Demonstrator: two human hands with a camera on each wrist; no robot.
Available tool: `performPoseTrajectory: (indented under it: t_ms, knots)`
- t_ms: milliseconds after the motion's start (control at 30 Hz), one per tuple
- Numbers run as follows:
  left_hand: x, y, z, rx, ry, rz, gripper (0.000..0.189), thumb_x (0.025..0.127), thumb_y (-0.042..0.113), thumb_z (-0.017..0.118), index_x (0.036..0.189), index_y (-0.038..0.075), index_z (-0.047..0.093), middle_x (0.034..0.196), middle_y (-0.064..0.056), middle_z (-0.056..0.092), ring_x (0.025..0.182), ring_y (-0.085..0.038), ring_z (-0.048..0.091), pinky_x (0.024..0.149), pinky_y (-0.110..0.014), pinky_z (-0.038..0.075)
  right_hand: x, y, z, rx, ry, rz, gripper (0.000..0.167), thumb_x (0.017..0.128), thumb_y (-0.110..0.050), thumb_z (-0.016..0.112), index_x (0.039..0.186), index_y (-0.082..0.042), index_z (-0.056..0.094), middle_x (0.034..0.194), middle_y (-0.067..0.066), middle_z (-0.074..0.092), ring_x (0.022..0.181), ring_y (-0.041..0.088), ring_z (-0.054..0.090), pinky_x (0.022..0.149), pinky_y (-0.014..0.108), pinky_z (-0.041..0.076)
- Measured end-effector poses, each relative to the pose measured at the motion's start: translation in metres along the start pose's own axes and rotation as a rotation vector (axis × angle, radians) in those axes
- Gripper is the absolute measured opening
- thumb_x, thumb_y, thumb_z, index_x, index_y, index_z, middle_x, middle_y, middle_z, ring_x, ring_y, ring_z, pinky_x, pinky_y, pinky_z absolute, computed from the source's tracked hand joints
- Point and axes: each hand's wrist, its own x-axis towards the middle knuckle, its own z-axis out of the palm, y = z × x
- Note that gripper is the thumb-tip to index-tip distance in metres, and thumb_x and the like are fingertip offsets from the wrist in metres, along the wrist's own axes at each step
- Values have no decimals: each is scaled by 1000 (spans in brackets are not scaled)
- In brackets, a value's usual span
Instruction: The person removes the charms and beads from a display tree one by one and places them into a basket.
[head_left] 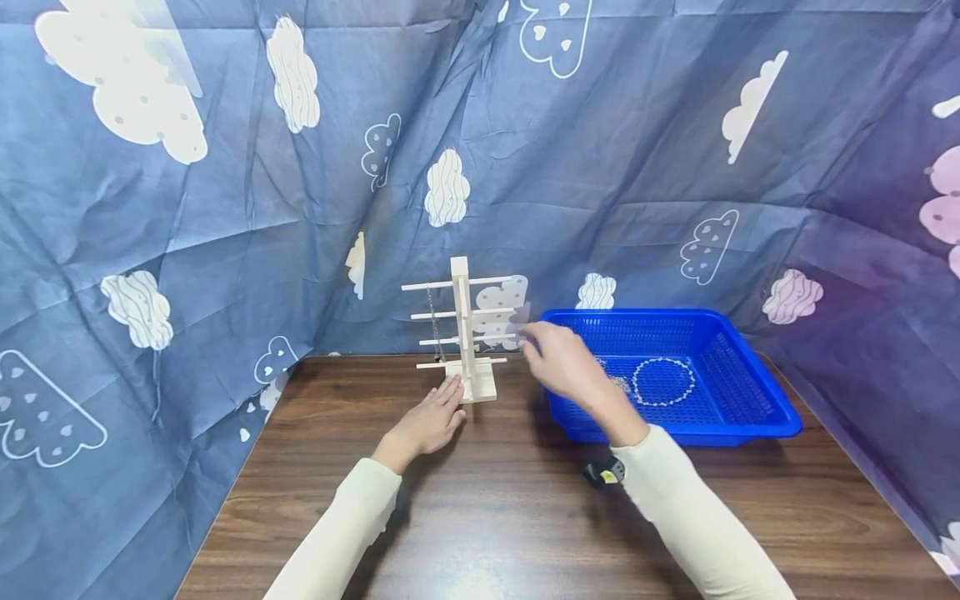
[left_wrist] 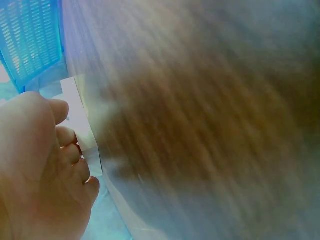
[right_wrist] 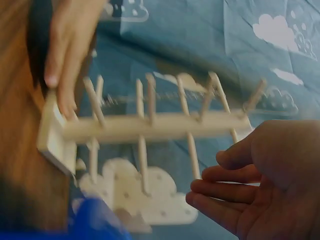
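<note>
A pale wooden jewelry stand (head_left: 463, 325) with rows of pegs stands upright near the table's back edge. Over its left pegs hangs a thin chain necklace (head_left: 432, 317), also visible as a chain (right_wrist: 165, 96) behind the pegs in the right wrist view. My left hand (head_left: 431, 418) rests its straight fingers on the stand's base (head_left: 483, 385). Beside the right-hand peg ends is my right hand (head_left: 562, 360), its fingers loosely bent. In the right wrist view the thumb of that right hand (right_wrist: 285, 175) is apart from the fingers, with nothing visible between them.
To the right sits a blue plastic basket (head_left: 750, 404) with perforated sides. Inside lie a beaded necklace (head_left: 686, 371) spread in a loop and a small heap of jewelry (head_left: 621, 383), partly behind my right forearm. A blue cloud-patterned cloth (head_left: 600, 183) hangs behind the wooden table (head_left: 487, 517).
</note>
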Motion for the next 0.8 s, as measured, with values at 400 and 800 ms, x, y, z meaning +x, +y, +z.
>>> performPoseTrajectory:
  t_ms: [400,800]
  knots:
    - [-1,-1,1,-10,5,-13,60,116,28,37,165,-6,29,176,-22,22,166,-36,20,135,-52,25,-17,-24,74,-10,36,-58,30,106,-11,58,132,0,70,134,17,73,125,36,71,108,52,58]
    - [1,0,3,0,10,-12,59,116,27,37,165,-6,30,176,-22,23,165,-37,21,135,-51,26,-23,7,137,-18,-153,-76,43,107,-9,57,145,11,57,154,29,56,147,42,52,127,53,42]
